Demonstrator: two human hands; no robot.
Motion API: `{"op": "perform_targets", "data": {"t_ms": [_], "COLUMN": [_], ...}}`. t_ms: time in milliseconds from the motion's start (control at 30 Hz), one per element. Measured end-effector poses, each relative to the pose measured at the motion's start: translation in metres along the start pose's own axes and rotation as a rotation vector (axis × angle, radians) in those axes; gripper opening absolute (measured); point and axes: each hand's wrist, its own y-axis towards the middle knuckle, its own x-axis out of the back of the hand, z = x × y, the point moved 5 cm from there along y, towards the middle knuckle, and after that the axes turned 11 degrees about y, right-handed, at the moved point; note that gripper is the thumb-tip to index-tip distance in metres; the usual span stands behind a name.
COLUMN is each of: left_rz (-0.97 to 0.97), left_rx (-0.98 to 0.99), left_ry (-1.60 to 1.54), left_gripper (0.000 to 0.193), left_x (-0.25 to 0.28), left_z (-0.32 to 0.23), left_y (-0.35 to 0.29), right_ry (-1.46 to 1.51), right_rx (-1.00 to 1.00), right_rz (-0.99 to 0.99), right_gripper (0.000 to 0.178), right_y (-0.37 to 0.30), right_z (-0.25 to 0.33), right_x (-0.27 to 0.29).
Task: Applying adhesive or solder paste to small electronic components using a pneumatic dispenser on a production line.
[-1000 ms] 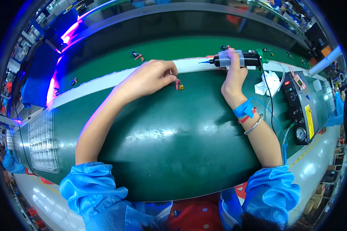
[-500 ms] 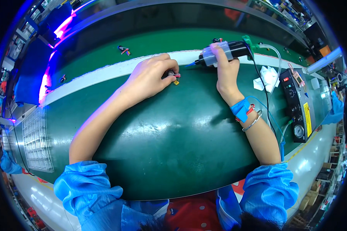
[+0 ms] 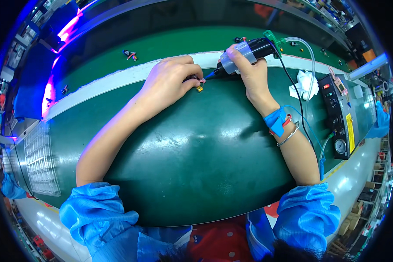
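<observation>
The left hand [image 3: 168,81] pinches a small pink-and-yellow part [image 3: 200,89] over the table [image 3: 183,170], seemingly steadying it beside the blue tip [image 3: 211,75] of a black syringe [image 3: 261,48], which the right hand [image 3: 254,75] grips, angled inward.

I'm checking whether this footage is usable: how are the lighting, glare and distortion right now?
Head view: pale glare patches on the green tabletop; head view: a pink-violet glow flares at upper left; head view: the fisheye bends the white strip into an arc; head view: the small yellow part at the left hand shows too small for detail.
</observation>
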Motion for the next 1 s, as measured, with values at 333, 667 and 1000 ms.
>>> {"op": "perform_targets", "data": {"t_ms": [333, 667, 1000], "left_rz": [0.002, 0.051, -0.077], "left_rx": [-0.008, 0.042, 0.307], "left_ry": [-0.015, -0.097, -0.125], "left_gripper": [0.009, 0.012, 0.024], "left_x": [-0.001, -0.003, 0.006], "left_z": [0.003, 0.010, 0.094], "left_y": [-0.001, 0.000, 0.024], "right_ry": [0.009, 0.009, 0.203], "right_rx": [-0.017, 0.061, 0.078], "right_rz": [0.007, -0.108, -0.291], "right_gripper": [0.027, 0.030, 0.029], "right_y": [0.001, 0.000, 0.003], "right_z": [-0.003, 0.007, 0.004], "right_x": [0.000, -0.001, 0.012]}}
